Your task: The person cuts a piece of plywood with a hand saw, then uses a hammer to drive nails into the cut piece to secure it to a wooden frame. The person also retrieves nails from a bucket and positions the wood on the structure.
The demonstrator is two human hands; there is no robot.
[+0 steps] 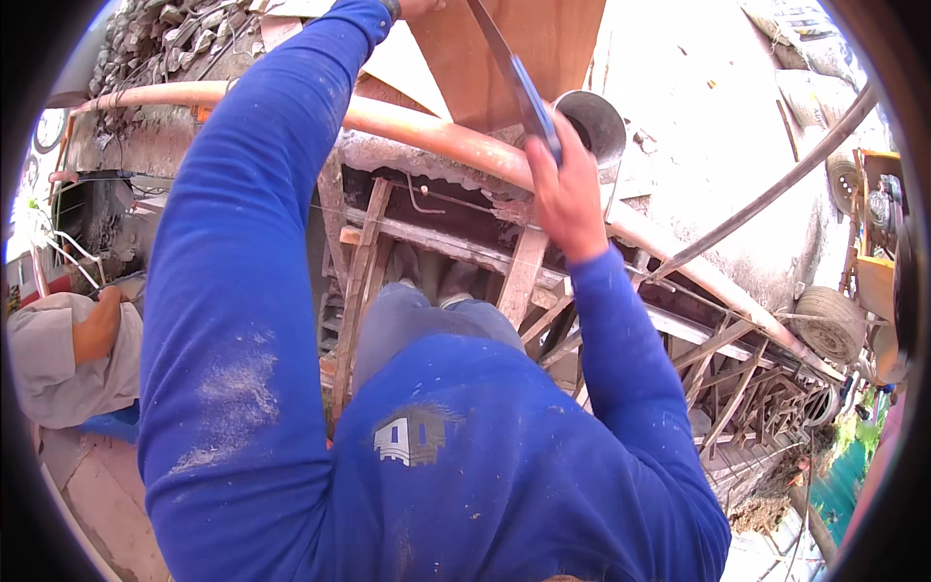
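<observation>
1. Gripping long blue-handled tool (527,89) in right hand (569,194), aslant before brown board (451,58).
2. Cannot tell grip of left hand (419,7), cut off at top edge.
3. See grey round container (603,118) beside right hand, near orange pipe (436,139).

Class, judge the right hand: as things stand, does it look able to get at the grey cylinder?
Probably yes: the grey cylinder appears close beside the right hand, with nothing visible between them. However, that hand grips a blue-handled tool, so it may need freeing first.
</observation>
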